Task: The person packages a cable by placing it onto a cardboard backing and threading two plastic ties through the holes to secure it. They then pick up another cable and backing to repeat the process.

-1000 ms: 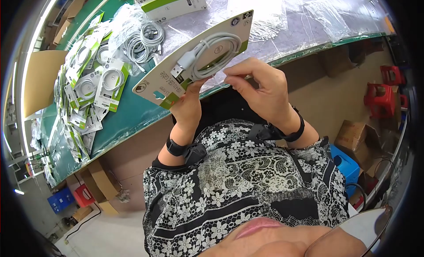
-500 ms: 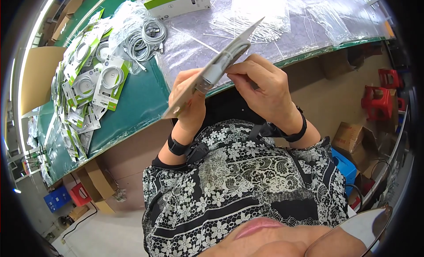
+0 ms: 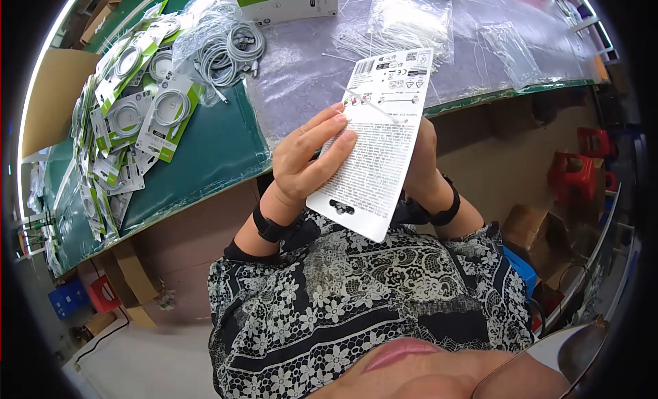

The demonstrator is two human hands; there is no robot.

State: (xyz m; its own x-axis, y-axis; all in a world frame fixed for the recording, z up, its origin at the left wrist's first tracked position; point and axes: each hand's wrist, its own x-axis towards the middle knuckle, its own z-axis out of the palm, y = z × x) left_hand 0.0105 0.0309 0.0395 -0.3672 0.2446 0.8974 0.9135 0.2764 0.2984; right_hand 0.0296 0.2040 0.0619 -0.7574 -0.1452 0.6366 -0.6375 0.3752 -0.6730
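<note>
A white packaging card (image 3: pixel 373 152) is held up, its printed back facing me and its hang hole at the lower end. My left hand (image 3: pixel 305 152) grips the card's left edge, with fingertips resting on the printed side. A thin white cable tie (image 3: pixel 370 105) slants across the card's upper half. Behind the right edge is my right hand (image 3: pixel 423 159); the card hides its fingers, so its grip does not show. The card's front is turned away from view.
Carded grey cables (image 3: pixel 171 110) lie piled on the green tabletop (image 3: pixel 205 173) at left. Next to them are bagged coiled cables (image 3: pixel 229 53). A white-and-green box (image 3: pixel 288 5) and loose white cable ties (image 3: pixel 411 32) are farther back. Red stools (image 3: pixel 572 176) stand at right.
The card has turned from nearly edge-on to show its printed back. My left hand's fingers now lie on that back, while my right hand has moved behind the card.
</note>
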